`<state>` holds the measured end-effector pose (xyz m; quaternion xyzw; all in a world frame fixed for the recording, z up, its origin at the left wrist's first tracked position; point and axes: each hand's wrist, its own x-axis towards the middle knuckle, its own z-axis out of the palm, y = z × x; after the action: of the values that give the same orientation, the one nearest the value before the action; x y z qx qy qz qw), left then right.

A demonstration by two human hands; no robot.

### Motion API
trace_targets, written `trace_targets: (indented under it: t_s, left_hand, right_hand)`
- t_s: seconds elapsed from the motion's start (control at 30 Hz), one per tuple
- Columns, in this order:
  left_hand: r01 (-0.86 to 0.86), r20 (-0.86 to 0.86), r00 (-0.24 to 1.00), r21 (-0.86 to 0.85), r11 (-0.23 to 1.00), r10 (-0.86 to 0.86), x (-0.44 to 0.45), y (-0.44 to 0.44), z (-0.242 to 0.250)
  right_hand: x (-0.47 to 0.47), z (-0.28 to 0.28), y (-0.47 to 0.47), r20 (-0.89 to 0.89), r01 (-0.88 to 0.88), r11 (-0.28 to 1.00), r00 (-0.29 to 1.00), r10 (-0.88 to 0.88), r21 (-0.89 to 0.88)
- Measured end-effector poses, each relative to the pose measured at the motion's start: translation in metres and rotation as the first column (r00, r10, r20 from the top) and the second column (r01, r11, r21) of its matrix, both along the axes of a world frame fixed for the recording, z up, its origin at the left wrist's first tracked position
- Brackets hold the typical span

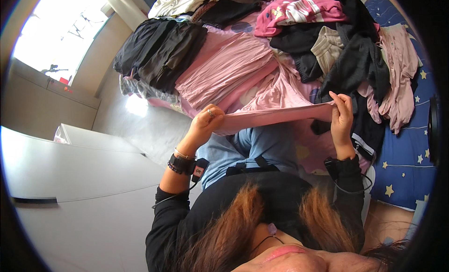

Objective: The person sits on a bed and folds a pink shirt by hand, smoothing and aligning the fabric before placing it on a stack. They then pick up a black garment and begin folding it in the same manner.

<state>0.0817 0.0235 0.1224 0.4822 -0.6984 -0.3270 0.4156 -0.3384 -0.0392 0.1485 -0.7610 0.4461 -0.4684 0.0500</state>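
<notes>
A pink garment (277,112) is stretched by its edge band between my two hands, above my lap. My left hand (207,119) is closed around the band's left end, and my right hand (341,114) pinches its right end between thumb and fingers. The rest of this garment trails away from me onto the bed. Just beyond it lies a flat, folded pink garment (228,68) with creased fabric. Whether the two pink pieces are joined is hard to tell where they meet.
Dark folded clothes (161,51) are stacked at the bed's left edge. Loose clothes, among them a dark grey garment (361,61), a pink printed top (301,14) and a light pink garment (398,75), heap up at right on blue star-patterned bedding (400,160). A white cabinet (87,167) stands at left.
</notes>
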Motion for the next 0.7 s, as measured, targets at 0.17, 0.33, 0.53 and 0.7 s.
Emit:
trace_targets:
  t_s: [0.17, 0.33, 0.53, 0.7]
  left_hand:
    - [-0.087, -0.334, 0.932, 0.17, 0.982, 0.141, -0.004, 0.009, 0.013]
    - [0.105, 0.152, 0.977, 0.259, 0.96, -0.148, 0.019, 0.026, 0.062]
    - [0.196, 0.509, 0.804, 0.261, 0.945, -0.307, 0.032, 0.033, 0.129]
    - [-0.091, 0.421, 0.857, -0.441, 0.893, 0.295, 0.031, 0.016, 0.183]
  right_hand:
    - [0.004, 0.004, 0.001, 0.113, -0.137, 0.977, 0.986, 0.119, 0.164]
    - [-0.018, 0.06, 0.031, 0.382, -0.49, 0.324, 0.858, 0.343, 0.81]
    - [-0.032, 0.103, 0.03, -0.494, -0.07, 0.721, 0.683, 0.538, 0.689]
    - [-0.048, 0.155, -0.01, -0.371, -0.043, 0.997, 0.926, 0.067, 0.071]
